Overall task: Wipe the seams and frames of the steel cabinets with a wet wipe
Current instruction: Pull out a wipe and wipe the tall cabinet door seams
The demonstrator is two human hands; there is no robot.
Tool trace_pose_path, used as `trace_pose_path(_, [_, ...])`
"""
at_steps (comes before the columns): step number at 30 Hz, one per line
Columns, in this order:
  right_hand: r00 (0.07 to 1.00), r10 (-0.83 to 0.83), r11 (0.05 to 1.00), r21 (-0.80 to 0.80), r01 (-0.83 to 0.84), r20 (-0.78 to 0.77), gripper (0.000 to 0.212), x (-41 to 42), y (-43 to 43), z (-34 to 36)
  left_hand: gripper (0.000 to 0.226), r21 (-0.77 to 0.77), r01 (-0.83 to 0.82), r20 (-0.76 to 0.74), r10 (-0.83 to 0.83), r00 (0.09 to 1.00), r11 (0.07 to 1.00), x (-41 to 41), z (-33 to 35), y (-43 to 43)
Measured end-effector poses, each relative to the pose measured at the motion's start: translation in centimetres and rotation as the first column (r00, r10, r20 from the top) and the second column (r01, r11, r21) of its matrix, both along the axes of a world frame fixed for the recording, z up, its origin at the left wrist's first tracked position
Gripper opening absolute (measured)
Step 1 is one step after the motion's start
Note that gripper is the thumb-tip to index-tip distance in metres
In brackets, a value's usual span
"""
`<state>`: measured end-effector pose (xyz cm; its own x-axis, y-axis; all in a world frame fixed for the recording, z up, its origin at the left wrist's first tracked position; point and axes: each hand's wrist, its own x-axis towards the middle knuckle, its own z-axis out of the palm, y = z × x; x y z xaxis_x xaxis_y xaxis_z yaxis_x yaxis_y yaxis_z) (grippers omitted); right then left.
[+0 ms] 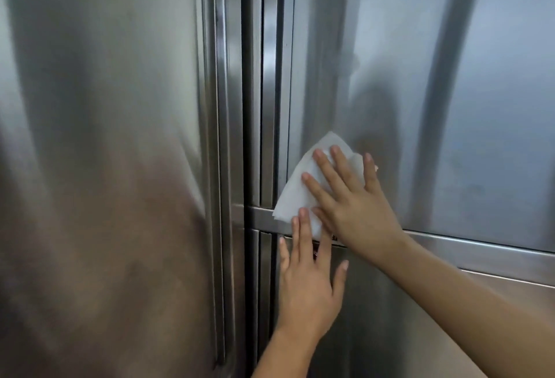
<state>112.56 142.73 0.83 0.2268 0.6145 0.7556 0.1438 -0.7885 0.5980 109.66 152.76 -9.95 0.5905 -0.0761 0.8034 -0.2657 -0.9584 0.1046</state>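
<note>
Head view. Left of frame: steel cabinet (105,167), vertical seam (244,107) beside it. Centre: left hand (309,281) flat, grip released, bracing lower door. Right hand (351,203) splayed, pressing wet wipe (300,194) onto horizontal frame (480,247) corner (palm pressure, no pinch).

Brushed steel on the right cabinet door (450,92), satin sheen with soft, blurred reflections. Same brushed metal on the left cabinet door (99,137) (warmer, brownish tint low down). Glossier, mirror-like strips along the upright frame (223,137) and the crossbar (480,250). White wipe (295,194): soft, matt, papery cloth, lightly creased.
</note>
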Motion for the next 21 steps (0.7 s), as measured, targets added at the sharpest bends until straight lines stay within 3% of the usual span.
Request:
trace_pose_path(7, [0.992, -0.111, 0.992, 0.075, 0.106, 0.059, 0.052, 0.3, 1.8, -2.7, 0.056, -0.018, -0.023, -0.035, 0.022, 0.999, 1.0, -1.0, -3.0, 3.5])
trace_pose_path(12, [0.993, -0.119, 0.976, 0.185, 0.114, 0.02, 0.027, 0.2, 3.9, -3.3, 0.057, -0.049, -0.087, -0.07, 0.083, 0.994, 0.995, -1.9, -4.3, 5.9])
trace_pose_path(16, [0.989, -0.109, 0.977, 0.171, 0.124, -0.096, 0.066, 1.0, 5.3, -5.3, 0.058, -0.039, -0.094, -0.105, 0.089, 0.99, 0.995, -2.5, -6.2, 6.5])
trace_pose_path(21, [0.975, -0.21, 0.977, -0.051, 0.207, -0.074, 0.09, 1.9, 5.6, -6.0, 0.06, -0.031, -0.068, -0.151, 0.062, 0.987, 0.997, -3.3, -8.1, 7.2])
